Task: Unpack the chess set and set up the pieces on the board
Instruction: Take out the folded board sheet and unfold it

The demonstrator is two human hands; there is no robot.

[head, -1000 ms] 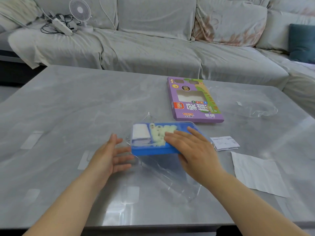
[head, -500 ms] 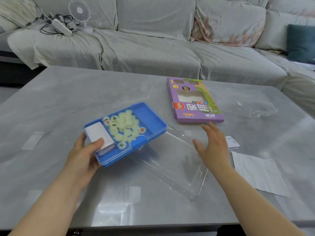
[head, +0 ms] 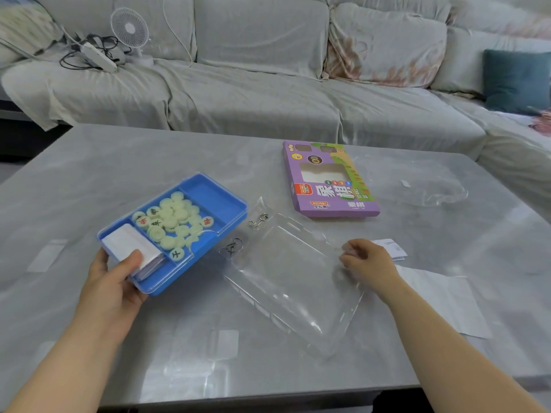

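Note:
A blue plastic tray (head: pixel 214 201) sits tilted at the table's left of centre. In it lie several pale round chess pieces (head: pixel 176 222) and a folded white sheet (head: pixel 128 244). My left hand (head: pixel 113 281) grips the tray's near corner, thumb pressed on the white sheet. A clear plastic lid (head: pixel 292 281) lies flat to the right of the tray. My right hand (head: pixel 368 260) hovers at the lid's right edge with fingers curled; whether it touches the lid is unclear. The purple chess set box (head: pixel 328 180) lies further back.
Two small metal wire loops (head: pixel 259 220) lie between tray and lid. White papers (head: pixel 441 296) and a small slip (head: pixel 392 248) lie at right. A clear plastic wrapper (head: pixel 435 189) sits at back right. A sofa with a fan (head: pixel 129 28) and cables stands behind the table.
The clear lid came off the tray. My left hand carried the tray leftward and holds it by the near corner. My right hand moved right and curled its fingers at the lid's edge.

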